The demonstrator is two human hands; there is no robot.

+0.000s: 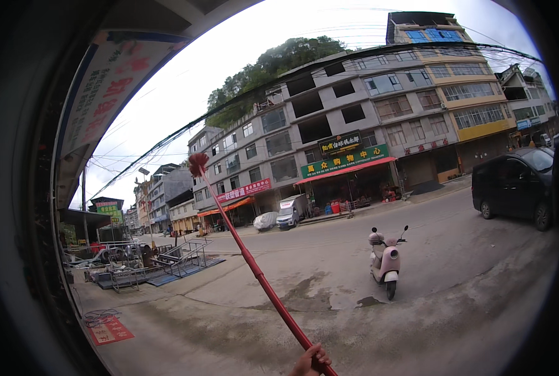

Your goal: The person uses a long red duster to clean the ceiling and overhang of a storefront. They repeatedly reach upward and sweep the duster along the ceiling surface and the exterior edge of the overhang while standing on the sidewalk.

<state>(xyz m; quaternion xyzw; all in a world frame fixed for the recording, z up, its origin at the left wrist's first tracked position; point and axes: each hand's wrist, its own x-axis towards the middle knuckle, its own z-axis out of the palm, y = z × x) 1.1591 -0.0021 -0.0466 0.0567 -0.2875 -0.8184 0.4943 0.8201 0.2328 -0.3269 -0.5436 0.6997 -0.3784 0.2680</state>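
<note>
At the bottom edge, my left hand (311, 361) is closed around a red telescopic pole (265, 284). The pole slants up and to the left, away from me. A round red bristle duster head (198, 164) tops it, raised in the air and seen against the building across the road. Below my grip the pole runs out of the picture. My right hand is out of view.
A pale pink scooter (386, 263) stands on the concrete forecourt, and a black van (514, 183) at the right. Metal frames (185, 256) lie at the left, near a red mat (110, 330) with tangled cord. A signboard (114, 89) bearing writing hangs overhead. Cables cross above the road.
</note>
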